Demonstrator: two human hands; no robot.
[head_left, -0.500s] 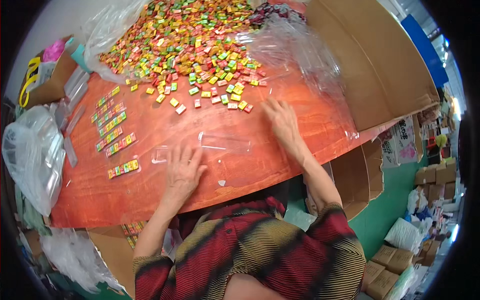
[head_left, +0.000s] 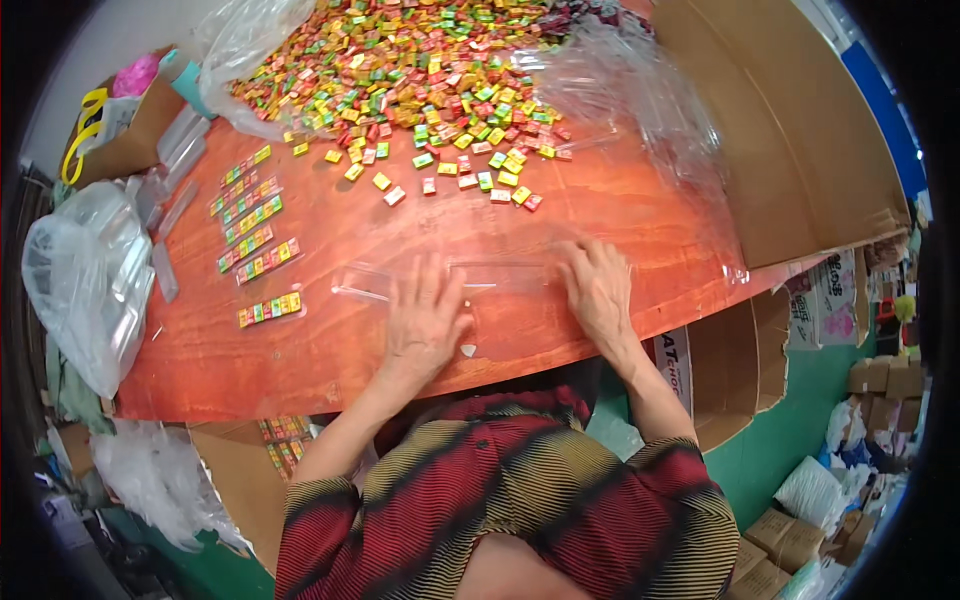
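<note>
Two narrow clear plastic trays lie near the front of the table: the left tray point(head_left: 360, 284) and the right tray point(head_left: 510, 274). Palm down, my left hand point(head_left: 428, 312) rests over the place where they meet, its fingers spread and stretched forward. At the far end of the right tray is my right hand point(head_left: 598, 295), fingers slightly bent and apart, touching or almost touching the plastic. Neither hand grips anything. To the left, several clear trays filled with rows of small coloured boxes point(head_left: 270, 309) lie on the table.
A heap of small red, yellow and green boxes point(head_left: 420, 80) covers the far side of the red-brown table point(head_left: 340, 370). Clear plastic bags point(head_left: 650, 110) lie at the back right beside a large cardboard box point(head_left: 790, 130). Another plastic bag point(head_left: 80, 280) hangs at the left edge.
My right hand has drawn back toward me, to the end of the right tray. My left hand stays on the trays. The whole view has shifted slightly.
</note>
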